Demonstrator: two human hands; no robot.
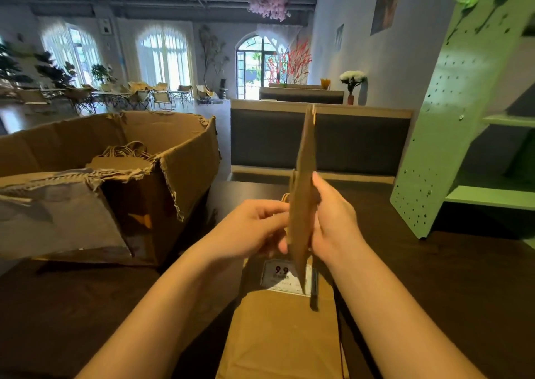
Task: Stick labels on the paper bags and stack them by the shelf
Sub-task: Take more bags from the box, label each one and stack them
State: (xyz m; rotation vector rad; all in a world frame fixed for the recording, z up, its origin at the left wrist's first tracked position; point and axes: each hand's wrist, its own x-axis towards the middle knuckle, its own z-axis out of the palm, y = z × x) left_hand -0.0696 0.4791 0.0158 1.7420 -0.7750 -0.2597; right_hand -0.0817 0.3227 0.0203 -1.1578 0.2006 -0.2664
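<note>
Our left hand (252, 228) and right hand (333, 219) meet in the middle of the view, and between them we hold one flat brown paper bag (307, 153). The left hand's fingers are curled in and pinch the bag's lower part from its left face. The right hand closes on the right face, fingers pressed onto the paper.

The bag stands upright, its long axis running almost straight up from the grip. It is turned edge-on to us, so we see only a thin strip and cannot tell whether either face carries a label. Most of its length rises above the hands, and a short end hangs below them.

Directly beneath the grip, a second brown paper bag (278, 335) lies flat on the dark wooden table (434, 277), its long axis pointing away from us. A white price label (276, 276) reading 9.9 sits near its far end, partly hidden by the held bag's lower corner.

To the right, well apart from the hands, stands the pale green perforated shelf (451, 135). The right hand is the nearer one to it, so we judge that a bag bound for a stack there would travel rightward.

To the left sits a torn brown cardboard box (179, 170), with more brown paper bags (124, 153) and their twisted handles inside.
</note>
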